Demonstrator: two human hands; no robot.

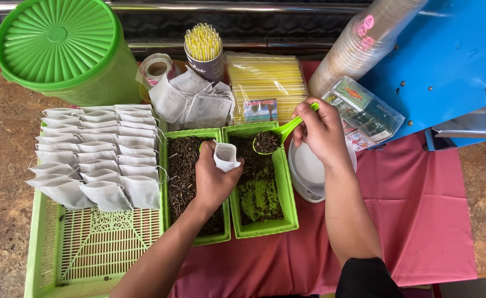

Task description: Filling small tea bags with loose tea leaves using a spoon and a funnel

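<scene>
Gripping the green plastic scoop [283, 131] in my right hand [321, 131], its bowl points lower-left, handle upper-right; my left hand [212, 179] pinches a small white filter bag [226, 156], mouth up.

We cannot see the far rim of the white bowl [309, 171], which our right hand [323, 132] covers, and the stack of cups [359, 44] and the blue machine [447, 55] run off the top edge. Our left hand [212, 179] hides part of the left tray of dried leaves [179, 165]. The print on the packets [364, 110] is too small to make out.
</scene>
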